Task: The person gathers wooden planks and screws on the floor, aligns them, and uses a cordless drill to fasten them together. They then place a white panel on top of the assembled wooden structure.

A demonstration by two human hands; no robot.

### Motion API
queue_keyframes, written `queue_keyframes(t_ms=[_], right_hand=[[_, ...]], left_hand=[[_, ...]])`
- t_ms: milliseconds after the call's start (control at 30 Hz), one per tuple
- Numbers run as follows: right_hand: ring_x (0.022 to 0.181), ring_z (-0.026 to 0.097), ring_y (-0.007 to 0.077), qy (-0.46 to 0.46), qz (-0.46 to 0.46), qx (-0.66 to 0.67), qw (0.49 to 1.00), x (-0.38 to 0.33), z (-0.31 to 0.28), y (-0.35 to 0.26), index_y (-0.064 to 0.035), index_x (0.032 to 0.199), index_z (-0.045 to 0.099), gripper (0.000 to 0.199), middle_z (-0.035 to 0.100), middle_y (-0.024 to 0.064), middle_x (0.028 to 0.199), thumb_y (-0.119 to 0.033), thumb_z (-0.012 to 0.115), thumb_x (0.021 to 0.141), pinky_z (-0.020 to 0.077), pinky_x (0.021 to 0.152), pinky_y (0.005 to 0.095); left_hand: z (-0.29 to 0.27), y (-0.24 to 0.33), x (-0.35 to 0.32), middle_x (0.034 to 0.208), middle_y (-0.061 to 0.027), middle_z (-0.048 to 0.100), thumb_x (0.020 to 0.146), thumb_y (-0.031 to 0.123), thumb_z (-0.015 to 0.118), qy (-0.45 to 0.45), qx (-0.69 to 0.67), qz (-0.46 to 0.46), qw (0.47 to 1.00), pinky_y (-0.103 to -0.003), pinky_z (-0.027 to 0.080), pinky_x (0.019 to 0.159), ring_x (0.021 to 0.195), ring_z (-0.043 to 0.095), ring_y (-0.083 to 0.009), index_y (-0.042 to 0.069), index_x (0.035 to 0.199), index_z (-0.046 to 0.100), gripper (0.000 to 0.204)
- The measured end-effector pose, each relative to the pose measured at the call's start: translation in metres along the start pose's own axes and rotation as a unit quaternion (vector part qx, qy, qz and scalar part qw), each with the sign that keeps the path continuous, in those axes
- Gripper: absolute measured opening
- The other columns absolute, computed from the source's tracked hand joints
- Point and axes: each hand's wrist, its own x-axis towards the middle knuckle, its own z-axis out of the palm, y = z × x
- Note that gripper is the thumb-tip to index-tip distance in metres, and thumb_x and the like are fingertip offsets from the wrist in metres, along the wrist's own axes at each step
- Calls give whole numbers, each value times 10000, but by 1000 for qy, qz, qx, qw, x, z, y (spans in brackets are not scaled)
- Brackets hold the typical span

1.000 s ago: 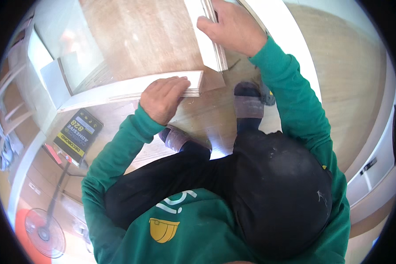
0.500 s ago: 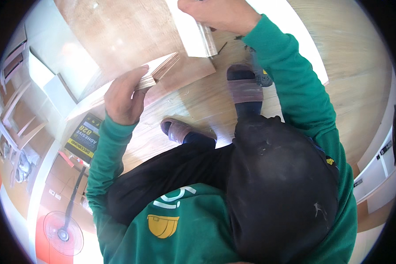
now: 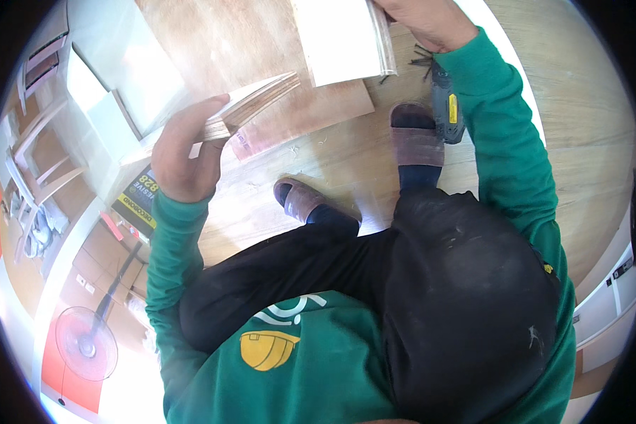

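Observation:
My left hand (image 3: 185, 152) is closed around the end of white-faced plywood strips (image 3: 258, 102), thumb on top and fingers below. Their layered brown edges face me. At the top, my right hand (image 3: 431, 20) is at the right edge of a white-faced plywood board (image 3: 340, 46); its fingertips are partly hidden behind the board and cut off by the view, but the hand appears to grip it. Under both pieces lies a larger brown plywood sheet (image 3: 325, 113). A gap separates the strips from the board.
Past my right foot lie a dark tool with a yellow label (image 3: 451, 106) and thin black pieces (image 3: 422, 60). A black and yellow box (image 3: 133, 206) stands beside my left forearm. Farther left are chairs (image 3: 46, 152) and a fan (image 3: 86, 345). My sandals (image 3: 415, 134) rest on the wood-look floor.
The view has shifted, so most things sit farther right. The white-faced board in my right hand has moved away from the strips, widening the gap. My left hand keeps its hold.

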Motion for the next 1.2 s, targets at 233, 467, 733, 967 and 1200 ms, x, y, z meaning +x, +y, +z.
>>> queue_keyframes(t_ms=[233, 467, 733, 967, 1200], right_hand=[[713, 600, 97, 13, 80, 62, 995, -8, 4, -19, 50, 1019, 657, 309, 656, 36, 840, -232, 561, 938, 482, 629, 242], [730, 593, 88, -1, 41, 60, 997, 0, 9, -16, 45, 1042, 656, 303, 656, 29, 871, -228, 573, 938, 476, 645, 239], [712, 590, 83, 5, 89, 44, 995, 8, 25, -12, 36, 1032, 659, 327, 652, 27, 835, -263, 564, 938, 477, 633, 234], [599, 619, 171, -14, 45, -33, 998, 61, 13, -7, 49, 959, 657, 346, 654, 96, 759, -279, 552, 923, 500, 498, 313], [561, 669, 287, -74, 24, -252, 965, 135, 38, -15, 157, 850, 629, 500, 653, 213, 714, -336, 560, 890, 571, 477, 416]], left_hand=[[-10, 5, -7, 1078, -191, 691, 775, -119, 676, 35, -14, 15, 999, -331, 543, 824, 986, 679, -268, -7, 1146, 596, 396], [-7, 9, -10, 1003, -173, 701, 644, -143, 662, 39, 5, 76, 996, -363, 550, 781, 922, 688, -321, 0, 1080, 606, 463], [6, 5, -8, 1015, -165, 699, 682, -85, 696, -52, 13, 84, 995, -384, 553, 798, 922, 688, -334, 8, 1107, 631, 439], [54, -34, 51, 1026, -163, 674, 816, 163, 717, -71, 52, 90, 992, -399, 550, 771, 895, 667, -346, 48, 1205, 598, 422], [75, -66, 70, 1011, -198, 655, 838, 177, 652, -60, 43, 78, 994, -442, 533, 790, 919, 645, -389, 33, 1124, 621, 321]])
